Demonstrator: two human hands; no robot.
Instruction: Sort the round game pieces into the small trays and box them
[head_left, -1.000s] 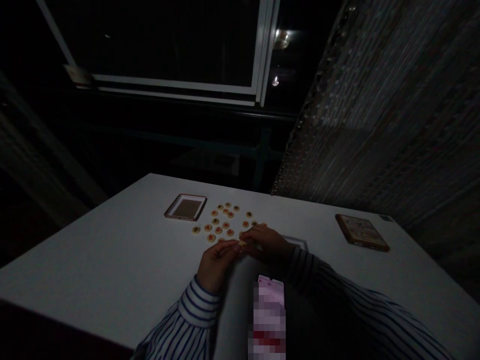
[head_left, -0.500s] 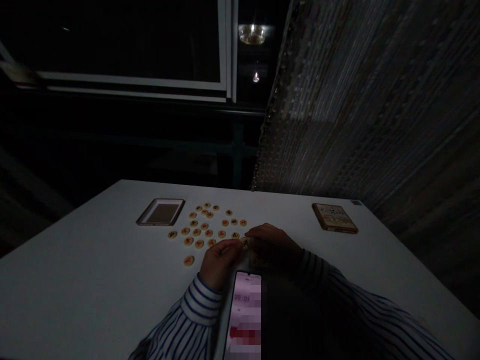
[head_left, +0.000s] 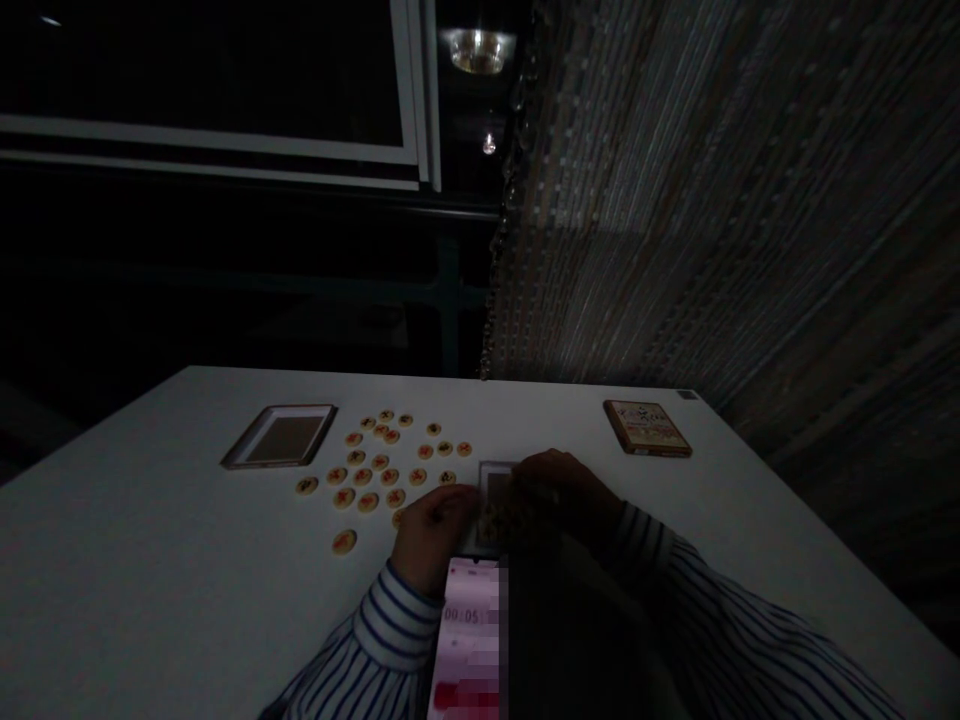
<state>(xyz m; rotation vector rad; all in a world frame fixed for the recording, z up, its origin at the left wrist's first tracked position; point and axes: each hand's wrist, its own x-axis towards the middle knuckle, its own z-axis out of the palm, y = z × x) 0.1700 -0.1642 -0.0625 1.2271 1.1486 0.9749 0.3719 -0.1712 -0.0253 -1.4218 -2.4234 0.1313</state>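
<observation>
Between my hands on the white table is a small clear-sided tray [head_left: 484, 474] with round Chinese chess pieces in its near part. My left hand [head_left: 433, 532] is at the tray's left edge, fingers bent and pressed together; what is in them is hidden. Over the tray's right side is my right hand [head_left: 568, 488], in deep shadow with fingers curled down; whether a piece is in them cannot be made out. Left of the tray, several loose wooden chess pieces [head_left: 389, 477] with red or dark characters lie spread out. One red-marked piece [head_left: 344, 541] lies apart, nearer me.
A phone [head_left: 466, 640] showing a timer lies just below my hands. An open shallow box part [head_left: 322, 430] rests at the far left, and a printed box [head_left: 649, 428] at the far right. Behind the table [head_left: 180, 600] hang a bead-string curtain [head_left: 637, 230] and a dark window.
The chess piece I held between both hands is out of sight. My hands have moved apart, revealing the tray between them. The view has shifted slightly to the right.
</observation>
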